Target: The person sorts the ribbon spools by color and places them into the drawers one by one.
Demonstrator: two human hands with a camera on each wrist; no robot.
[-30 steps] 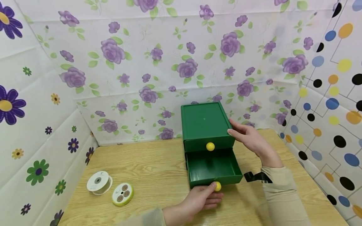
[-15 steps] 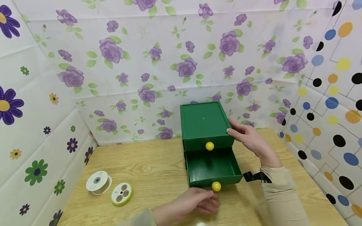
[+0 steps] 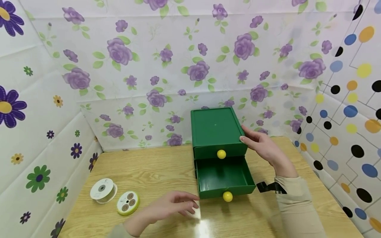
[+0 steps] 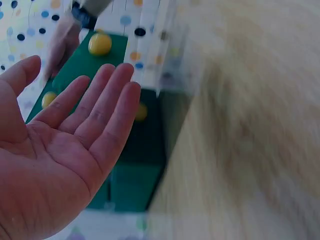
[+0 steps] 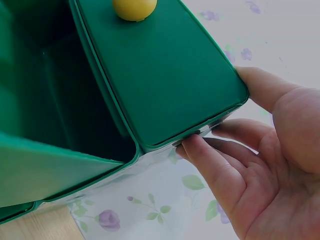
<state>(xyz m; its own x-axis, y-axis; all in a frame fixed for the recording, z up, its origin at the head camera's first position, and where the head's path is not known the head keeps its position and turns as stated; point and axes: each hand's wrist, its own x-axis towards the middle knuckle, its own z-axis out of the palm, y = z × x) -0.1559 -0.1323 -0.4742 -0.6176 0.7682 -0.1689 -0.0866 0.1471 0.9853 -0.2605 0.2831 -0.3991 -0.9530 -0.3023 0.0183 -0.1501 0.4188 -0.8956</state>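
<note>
A green drawer cabinet [image 3: 215, 127] stands against the back wall, its middle drawer [image 3: 223, 175] pulled out with nothing inside. Yellow ball knobs sit on the top drawer front and on the pulled-out one [image 3: 227, 196]; a third knob [image 4: 141, 111] shows below that drawer in the left wrist view. My right hand [image 3: 262, 143] holds the cabinet by its front right corner, thumb on the top edge and fingers [image 5: 210, 165] against the side. To the left of the drawer, over the table, my left hand [image 3: 168, 208] is in the air, palm bare and fingers spread.
Two spools, one white [image 3: 102, 191] and one with a yellow-green rim [image 3: 128, 202], lie at the left of the wooden table [image 3: 154, 168]. Patterned sheets [image 3: 140, 76] wall the table at the back and both sides.
My left hand has let go of the pulled-out drawer's knob and moved left, away from the drawer. The right hand and the cabinet have stayed in place.
</note>
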